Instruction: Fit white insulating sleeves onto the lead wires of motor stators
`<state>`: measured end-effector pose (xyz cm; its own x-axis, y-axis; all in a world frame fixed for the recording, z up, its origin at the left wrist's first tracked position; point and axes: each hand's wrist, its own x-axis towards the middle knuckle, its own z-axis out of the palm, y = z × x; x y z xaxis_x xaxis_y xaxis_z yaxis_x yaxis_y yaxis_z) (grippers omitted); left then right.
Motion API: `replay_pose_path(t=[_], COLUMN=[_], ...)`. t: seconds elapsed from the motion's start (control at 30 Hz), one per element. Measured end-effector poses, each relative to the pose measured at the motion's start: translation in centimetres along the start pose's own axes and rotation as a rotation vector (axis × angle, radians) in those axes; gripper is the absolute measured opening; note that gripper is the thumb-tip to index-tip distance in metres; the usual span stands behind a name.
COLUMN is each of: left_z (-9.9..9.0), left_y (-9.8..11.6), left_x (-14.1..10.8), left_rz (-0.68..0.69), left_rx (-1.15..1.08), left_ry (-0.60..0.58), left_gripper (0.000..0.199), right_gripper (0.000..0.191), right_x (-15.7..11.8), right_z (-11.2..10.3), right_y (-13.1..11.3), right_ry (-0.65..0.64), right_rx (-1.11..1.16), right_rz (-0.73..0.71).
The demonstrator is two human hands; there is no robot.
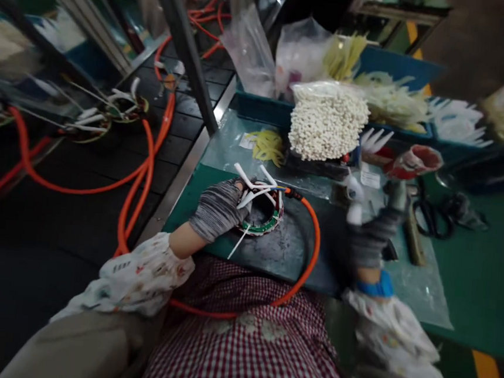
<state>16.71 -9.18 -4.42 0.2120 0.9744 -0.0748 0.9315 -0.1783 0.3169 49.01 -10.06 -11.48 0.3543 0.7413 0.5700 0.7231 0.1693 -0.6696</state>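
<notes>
My left hand [220, 208], in a grey striped glove, is closed on the left side of a ring-shaped stator [271, 223] with a green board. White sleeves [254, 194] and an orange cable [316, 236] come from its top; a thin white tie [238, 244] sticks out at its lower left. The stator lies on a dark mat [293, 254]. My right hand [374, 232], gloved and blurred by motion, is off to the right near a white bottle-like item [355, 201]; whether its fingers hold anything is unclear.
A bundle of small white tubes [326, 122] and blue bins [395, 66] with sleeves stand behind. Yellow loops [267, 146] lie at the back left. Black scissors [434, 220], a wooden-handled tool [415, 238] and a red cup [417, 162] are right. More cabled stators [87, 124] stand left.
</notes>
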Motion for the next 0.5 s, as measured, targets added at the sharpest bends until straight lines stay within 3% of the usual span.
replay_pose_path(t=[0.07,0.13,0.2,0.27,0.37,0.43,0.5], left_z=[0.7,0.9,1.0,0.9,0.4,-0.2,-1.4], left_y=[-1.4,-2.4,-2.9,-3.3,-3.8,-4.5,-5.6], left_x=[-0.2,-0.6,-1.0,-1.5,-2.7,-4.2,-6.4], left_rz=[-0.032,-0.044,-0.035,-0.014,0.007,0.029,0.056], left_rx=[-0.05,-0.111,-0.17,-0.229,-0.27,-0.226,-0.126], left_ry=[0.027,0.05,0.07,0.081,0.112,0.157,0.196], left_gripper=[0.045,0.052,0.058,0.062,0.061,0.053,0.043], right_gripper=[0.077,0.067,0.077,0.069,0.044,0.031,0.027], right_x=[-3.6,-8.0,-12.3,-15.7,-18.5,-19.0,-18.7], right_z=[-1.0,-2.0,-3.0,-3.8,-4.6,-4.6,-4.1], right_y=[-3.2,-6.3,-8.7,-10.1,-10.4,-10.1,-9.7], right_ry=[-0.156,-0.398,-0.481,-0.559,-0.917,-1.159,-1.249], right_rx=[0.207,0.38,0.52,0.665,0.866,0.881,0.791], right_rz=[0.071,0.36,0.617,0.771,0.741,0.547,0.264])
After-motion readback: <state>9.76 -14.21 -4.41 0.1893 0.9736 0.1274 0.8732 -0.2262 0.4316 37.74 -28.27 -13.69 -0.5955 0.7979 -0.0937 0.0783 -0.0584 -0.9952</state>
